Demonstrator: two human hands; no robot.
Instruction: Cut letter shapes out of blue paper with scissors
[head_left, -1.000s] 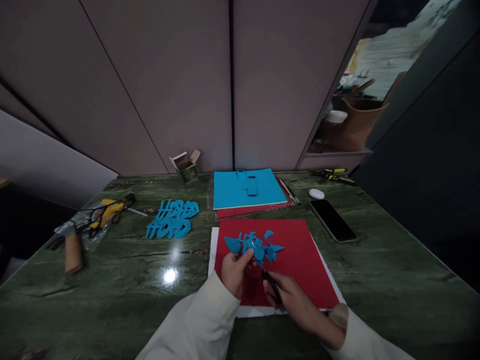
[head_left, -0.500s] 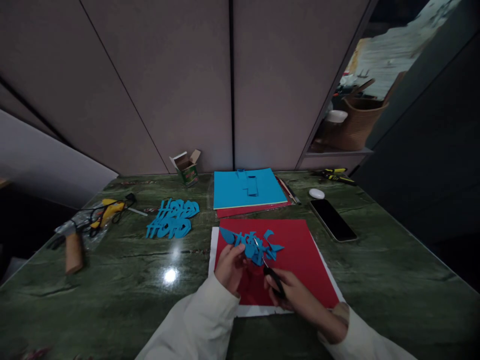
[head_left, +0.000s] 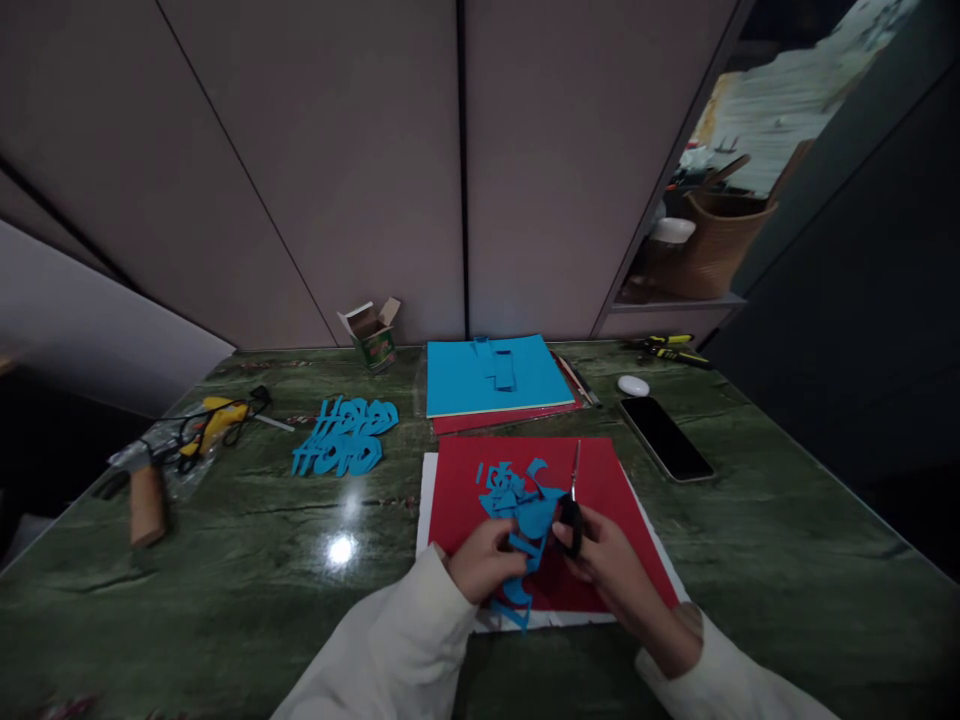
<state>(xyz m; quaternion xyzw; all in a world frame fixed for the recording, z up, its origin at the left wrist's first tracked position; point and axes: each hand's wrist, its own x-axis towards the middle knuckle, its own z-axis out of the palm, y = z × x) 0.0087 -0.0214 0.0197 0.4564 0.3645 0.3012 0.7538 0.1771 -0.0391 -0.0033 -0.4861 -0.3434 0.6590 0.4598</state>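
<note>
My left hand (head_left: 491, 560) is closed on a blue paper cutout (head_left: 538, 518), whose strips and curls hang below the fingers over the near edge of the red sheet. My right hand (head_left: 600, 548) grips black-handled scissors (head_left: 571, 522), their blades pointing up and away from me. The right fingertips are close to the cutout's right end; whether they touch it I cannot tell. Small blue paper scraps (head_left: 501, 484) lie just beyond on the red sheet (head_left: 457, 480), which rests on a white sheet (head_left: 428, 490).
Blue lettering cutouts (head_left: 341, 455) lie to the left, near a yellow glue gun (head_left: 217, 418). Behind are a stack of blue paper (head_left: 457, 385) and an open small box (head_left: 375, 345). A phone (head_left: 666, 438), a white case (head_left: 634, 386) and pliers (head_left: 671, 350) lie to the right.
My left hand has turned and come nearer with the blue cutout, which now hangs down. The scissors have swung upright, away from the paper. Blue scraps stay on the red sheet.
</note>
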